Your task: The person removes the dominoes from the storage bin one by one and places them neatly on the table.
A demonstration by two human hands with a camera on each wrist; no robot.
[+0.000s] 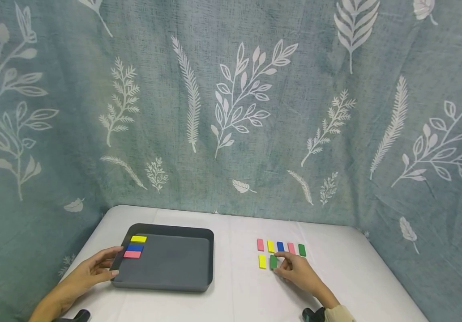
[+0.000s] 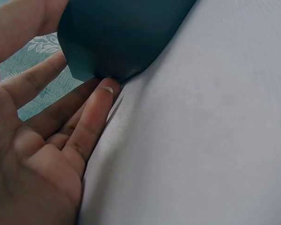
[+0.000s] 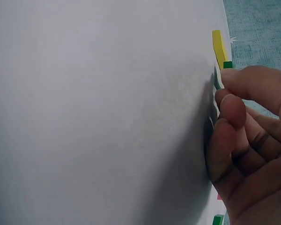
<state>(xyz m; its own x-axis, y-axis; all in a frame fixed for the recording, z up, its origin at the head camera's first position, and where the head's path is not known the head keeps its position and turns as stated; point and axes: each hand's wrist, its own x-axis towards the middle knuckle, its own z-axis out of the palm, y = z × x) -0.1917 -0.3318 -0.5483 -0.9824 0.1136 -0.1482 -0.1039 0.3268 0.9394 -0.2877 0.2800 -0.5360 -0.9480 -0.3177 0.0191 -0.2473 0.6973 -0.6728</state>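
My left hand [image 1: 90, 270] rests its fairly straight fingers and thumb against the left side of a dark grey rectangular tray [image 1: 170, 286]; the tray's corner [image 2: 122, 37] fills the top of the left wrist view. Inside the tray, along its left, lie a yellow block [image 1: 139, 239], a blue block [image 1: 135, 247] and a pink block [image 1: 132, 255]. At the table's right, my right hand [image 1: 298, 272] pinches a green block [image 1: 273, 262] between thumb and index finger. Only the block's end [image 3: 227, 64] shows in the right wrist view. Beside it lies a yellow block [image 1: 262, 261].
Behind the right hand, a row holds a pink block [image 1: 260, 244], a yellow block [image 1: 270, 246], a blue block [image 1: 280, 246], another pink block [image 1: 291, 248] and another green block [image 1: 302, 250]. A white cloth [image 1: 239, 295] covers the table. Leaf-patterned curtain [image 1: 198, 179] encloses it.
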